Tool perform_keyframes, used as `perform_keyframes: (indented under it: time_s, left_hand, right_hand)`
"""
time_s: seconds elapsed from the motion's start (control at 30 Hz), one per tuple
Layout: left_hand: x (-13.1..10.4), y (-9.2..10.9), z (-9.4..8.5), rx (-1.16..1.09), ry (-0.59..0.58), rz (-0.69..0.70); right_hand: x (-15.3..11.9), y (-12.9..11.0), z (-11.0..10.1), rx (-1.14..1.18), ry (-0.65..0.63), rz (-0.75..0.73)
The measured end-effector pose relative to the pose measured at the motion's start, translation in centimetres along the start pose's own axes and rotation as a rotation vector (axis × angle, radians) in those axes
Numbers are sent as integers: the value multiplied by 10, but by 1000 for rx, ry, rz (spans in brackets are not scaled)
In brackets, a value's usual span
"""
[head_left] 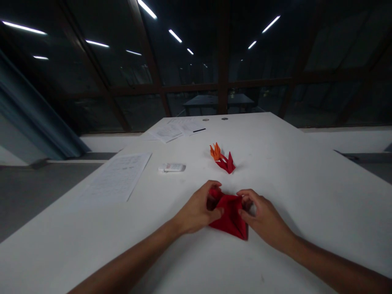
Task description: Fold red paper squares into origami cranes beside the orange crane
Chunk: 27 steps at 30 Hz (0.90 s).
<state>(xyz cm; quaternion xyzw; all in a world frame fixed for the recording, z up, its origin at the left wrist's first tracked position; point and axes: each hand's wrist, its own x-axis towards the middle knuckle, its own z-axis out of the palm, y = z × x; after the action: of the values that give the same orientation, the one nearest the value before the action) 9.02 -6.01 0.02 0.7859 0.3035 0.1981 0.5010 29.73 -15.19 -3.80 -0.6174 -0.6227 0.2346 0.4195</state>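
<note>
A partly folded sheet of red origami paper (228, 216) rests on the white table in front of me, its near corner pointing toward me. My left hand (200, 208) grips its left side, thumb on top and fingers curled behind. At the right edge, my right hand (260, 214) pinches the paper between thumb and fingers. Just beyond the hands lies a folded paper flower with an orange bloom (215, 152) and a red stem and leaf (227, 164).
A white tube or bottle with printed text (172, 167) lies left of the flower. Printed sheets (118, 176) cover part of the table's left side, with more papers (171, 130) farther back. Two small round discs (224, 119) sit near the far edge, before dark windows.
</note>
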Motion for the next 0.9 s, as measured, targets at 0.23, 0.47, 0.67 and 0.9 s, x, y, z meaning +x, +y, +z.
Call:
perform_keyframes:
  time_s: [0.23, 0.47, 0.67, 0.9]
  left_hand:
    - [11, -1, -1, 137, 134, -62]
    - [13, -7, -3, 83, 182, -56]
    - [10, -5, -1, 103, 189, -59]
    - [13, -13, -1, 176, 317, -100]
  right_hand:
    - [-4, 3, 3, -71, 5, 0]
    - [-9, -7, -1, -39, -74, -138]
    - [-14, -13, -4, -104, -199, -278]
    - [-14, -18, -2, -238, -319, -420]
